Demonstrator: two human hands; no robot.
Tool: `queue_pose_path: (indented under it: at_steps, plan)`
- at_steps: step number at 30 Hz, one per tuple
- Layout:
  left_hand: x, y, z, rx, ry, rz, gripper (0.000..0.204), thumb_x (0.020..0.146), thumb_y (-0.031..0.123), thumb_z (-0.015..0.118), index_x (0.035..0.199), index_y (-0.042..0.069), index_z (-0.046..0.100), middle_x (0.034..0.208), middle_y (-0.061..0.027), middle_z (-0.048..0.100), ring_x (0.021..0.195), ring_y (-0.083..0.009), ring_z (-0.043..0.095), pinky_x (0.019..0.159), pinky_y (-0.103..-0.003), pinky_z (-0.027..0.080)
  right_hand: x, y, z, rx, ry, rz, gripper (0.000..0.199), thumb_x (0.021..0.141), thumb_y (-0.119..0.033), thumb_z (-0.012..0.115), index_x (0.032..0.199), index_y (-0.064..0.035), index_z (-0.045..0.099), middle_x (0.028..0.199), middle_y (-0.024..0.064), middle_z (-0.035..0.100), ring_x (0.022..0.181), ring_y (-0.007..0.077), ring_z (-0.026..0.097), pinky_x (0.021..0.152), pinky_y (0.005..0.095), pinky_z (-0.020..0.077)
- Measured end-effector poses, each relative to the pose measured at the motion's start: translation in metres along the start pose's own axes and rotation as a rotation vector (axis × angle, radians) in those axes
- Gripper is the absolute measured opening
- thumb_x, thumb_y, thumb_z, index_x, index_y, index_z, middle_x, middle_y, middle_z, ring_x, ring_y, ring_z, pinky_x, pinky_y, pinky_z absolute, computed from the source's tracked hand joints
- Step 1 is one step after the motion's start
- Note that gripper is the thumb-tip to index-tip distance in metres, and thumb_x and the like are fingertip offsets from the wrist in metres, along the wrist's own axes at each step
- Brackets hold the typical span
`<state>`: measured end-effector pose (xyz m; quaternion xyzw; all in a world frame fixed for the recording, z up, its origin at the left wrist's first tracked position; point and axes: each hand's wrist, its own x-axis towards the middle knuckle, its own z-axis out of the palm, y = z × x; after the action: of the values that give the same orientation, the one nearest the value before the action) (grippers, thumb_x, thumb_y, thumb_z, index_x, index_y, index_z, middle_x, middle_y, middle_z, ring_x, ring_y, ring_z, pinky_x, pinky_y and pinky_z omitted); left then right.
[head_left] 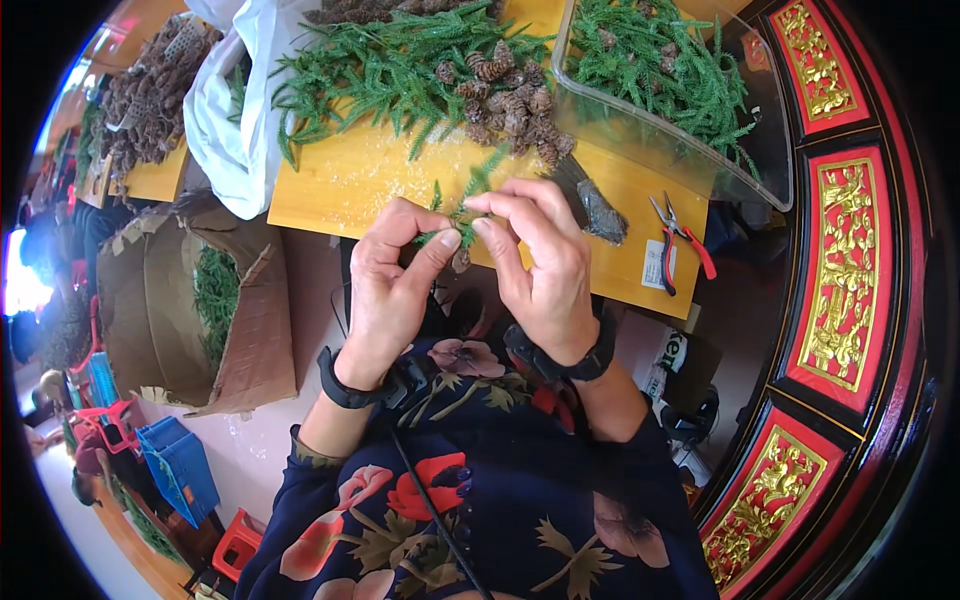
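Observation:
Between my two hands, just above the table's near edge, is a green artificial pine sprig (484,172). My left hand (388,285) pinches it between thumb and forefinger. My right hand (545,262) is closed on its other side, the thumb and forefinger tips at the stem. A small brown pinecone (461,260) shows under the fingertips, apparently on the sprig. Beyond my hands lie a pile of pine sprigs (365,70) and a heap of pinecones (515,108). A bundle of dark thin wires (602,212) rests right of my right hand, near red-handled pliers (678,240).
A clear plastic bin (690,150) of sprigs stands on the yellow table (320,190) at far right. A white plastic bag (225,130) hangs at its left edge. An open cardboard box (150,310) sits lower left, near a blue crate (180,470). Red-and-gold carved panels (845,270) line the right.

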<state>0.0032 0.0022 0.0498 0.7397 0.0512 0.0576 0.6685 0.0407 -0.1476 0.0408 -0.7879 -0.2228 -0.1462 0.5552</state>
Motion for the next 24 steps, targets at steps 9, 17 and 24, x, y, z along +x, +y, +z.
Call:
queue_pose_path:
  at_steps: [9,17,24]
  plan:
    - [-0.002,0.001,-0.004,0.281,-0.147,0.027,0.008,0.084,0.006,0.065,0.086,-0.001,0.061,0.076,-0.01,0.054,0.073,-0.0212,0.055,0.067,-0.028,0.042,0.007,0.005,-0.017,0.269,-0.293,0.331,0.009,0.081,-0.002,0.07,0.089,-0.0003,0.068,0.086,0.002,0.056,0.064,0.0048,0.051,0.059,0.0206,0.0428]
    - [0.002,-0.001,-0.008,-0.062,-0.368,-0.169,0.01,0.087,0.009,0.064,0.088,-0.001,0.061,0.078,-0.0037,0.055,0.077,-0.0118,0.053,0.071,-0.026,0.042,0.012,0.014,-0.031,0.221,-0.378,-0.029,0.013,0.076,-0.001,0.073,0.088,-0.0046,0.068,0.085,0.0037,0.058,0.066,0.0104,0.055,0.056,0.0224,0.0408]
    - [0.01,0.01,-0.017,-0.273,-0.605,-0.383,0.009,0.087,0.007,0.064,0.089,-0.001,0.062,0.08,-0.0017,0.055,0.078,-0.0102,0.052,0.072,-0.027,0.043,0.032,0.013,-0.045,0.123,-0.558,-0.299,0.011,0.076,-0.008,0.072,0.085,-0.0061,0.067,0.086,0.0042,0.059,0.072,0.0184,0.059,0.061,0.0303,0.0437]
